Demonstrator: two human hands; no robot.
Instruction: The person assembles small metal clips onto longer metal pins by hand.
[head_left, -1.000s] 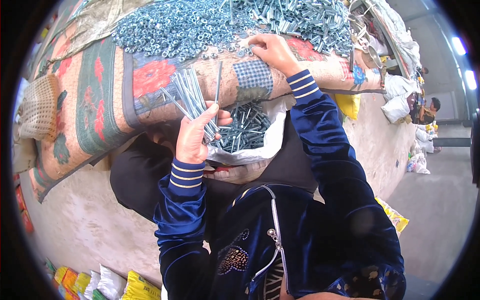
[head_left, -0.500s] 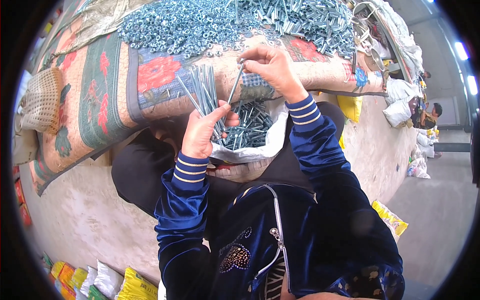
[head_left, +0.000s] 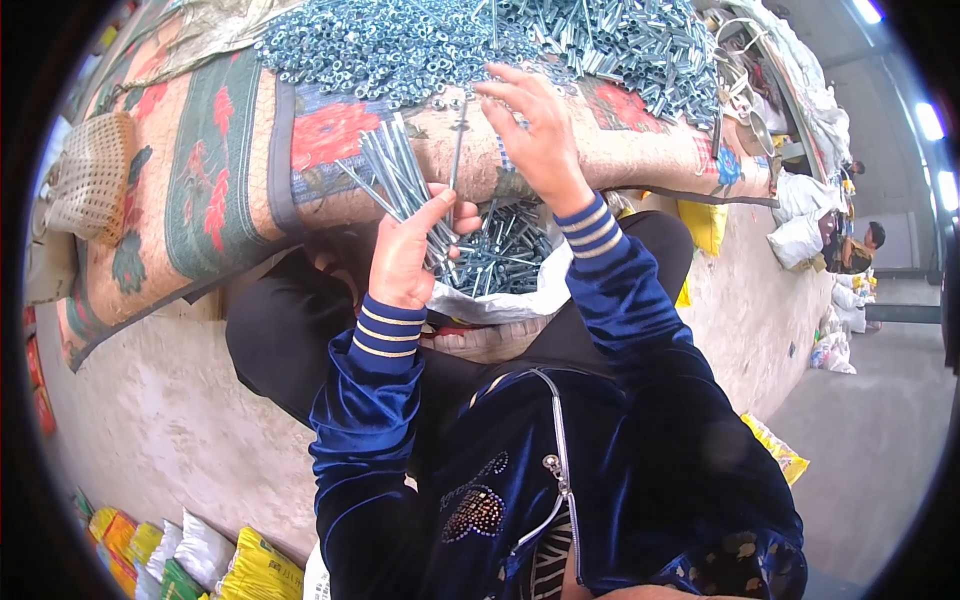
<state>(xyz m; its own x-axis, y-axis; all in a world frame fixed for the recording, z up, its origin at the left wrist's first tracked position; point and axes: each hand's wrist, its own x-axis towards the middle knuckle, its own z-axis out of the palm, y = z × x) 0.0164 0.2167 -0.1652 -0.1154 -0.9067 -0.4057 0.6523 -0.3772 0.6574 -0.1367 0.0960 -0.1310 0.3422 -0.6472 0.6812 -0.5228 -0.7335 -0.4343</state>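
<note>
1. The left hand (head_left: 402, 258) is closing around a fanned bundle of thin metal rods (head_left: 392, 165), with a single rod (head_left: 457, 150) standing apart near its thumb.
2. The right hand (head_left: 540, 140) is hovering toward the left hand's two o'clock, fingers spreading wide, seemingly holding nothing.
3. Nuts (head_left: 350, 50) are lying heaped at the left hand's twelve o'clock; short tubes (head_left: 635, 50) are lying beyond the right hand's one o'clock.
4. Metal pieces (head_left: 502, 250) are already filling the white sack (head_left: 557, 282) at the left hand's three o'clock; work is apparently sitting partway, many nuts and tubes lying loose.
</note>
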